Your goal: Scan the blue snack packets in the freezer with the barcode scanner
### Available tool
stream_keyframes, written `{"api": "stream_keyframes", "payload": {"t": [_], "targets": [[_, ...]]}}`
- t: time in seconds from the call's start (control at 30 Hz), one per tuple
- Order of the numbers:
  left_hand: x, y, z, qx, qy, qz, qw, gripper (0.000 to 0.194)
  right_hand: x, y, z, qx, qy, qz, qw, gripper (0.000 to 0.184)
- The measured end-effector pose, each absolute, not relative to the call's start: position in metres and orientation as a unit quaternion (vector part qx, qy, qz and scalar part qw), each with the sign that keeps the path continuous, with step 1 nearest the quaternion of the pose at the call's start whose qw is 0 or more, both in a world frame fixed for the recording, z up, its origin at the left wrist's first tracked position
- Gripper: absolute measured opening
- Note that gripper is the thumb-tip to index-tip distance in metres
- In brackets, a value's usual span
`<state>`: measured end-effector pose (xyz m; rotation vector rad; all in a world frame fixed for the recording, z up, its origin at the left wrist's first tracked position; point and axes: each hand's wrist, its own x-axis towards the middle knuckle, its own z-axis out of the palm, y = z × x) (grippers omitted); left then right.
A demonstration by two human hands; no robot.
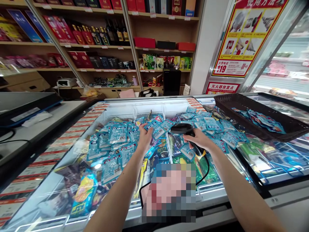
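A few blue packets (262, 120) in the basket (270, 108), lots seem left outside it
Left of the basket, the left hand (145, 137) pinches one packet (158, 131); the right hand (199, 140) grips a scanner (181, 128)

1. The freezer (154, 99) fills the clock's centre, with packets (118, 133) lying across its glass top, around both hands.
2. Left hand (145, 137): near the middle, a packet (158, 131) at its fingertips; right hand (200, 138): toward 3 o'clock, the scanner (182, 128) in its grasp.
3. Between 2 and 3 o'clock, the basket (229, 101) sits — more packets inside.
4. At 9 o'clock, a counter (62, 111) stands beside the freezer.
5. From 11 to 12 o'clock, shelves (145, 29) rise behind the freezer.
6. Between 1 and 2 o'clock — beyond the basket — hangs a poster (248, 35).
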<state>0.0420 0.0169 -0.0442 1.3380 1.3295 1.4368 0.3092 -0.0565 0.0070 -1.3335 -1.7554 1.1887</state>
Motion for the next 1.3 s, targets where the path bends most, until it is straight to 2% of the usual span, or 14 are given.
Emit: {"api": "stream_keyframes", "payload": {"t": [0.13, 0.47, 1.0, 1.3], "targets": [[0.042, 0.013, -0.044, 0.496, 0.495, 0.569, 0.431, 0.052, 0.307, -0.060, 0.012, -0.500, -0.692, 0.421, 0.307, 0.030], [0.044, 0.008, -0.039, 0.508, 0.477, 0.598, 0.397, 0.048, 0.298, -0.070, 0.019, -0.497, -0.726, 0.374, 0.294, 0.029], [0.044, 0.008, -0.042, 0.513, 0.445, 0.614, 0.403, 0.048, 0.296, -0.071, 0.021, -0.496, -0.734, 0.368, 0.281, 0.029], [0.046, 0.007, -0.042, 0.534, 0.465, 0.608, 0.360, 0.046, 0.298, -0.072, 0.023, -0.503, -0.736, 0.361, 0.274, 0.032]]}}
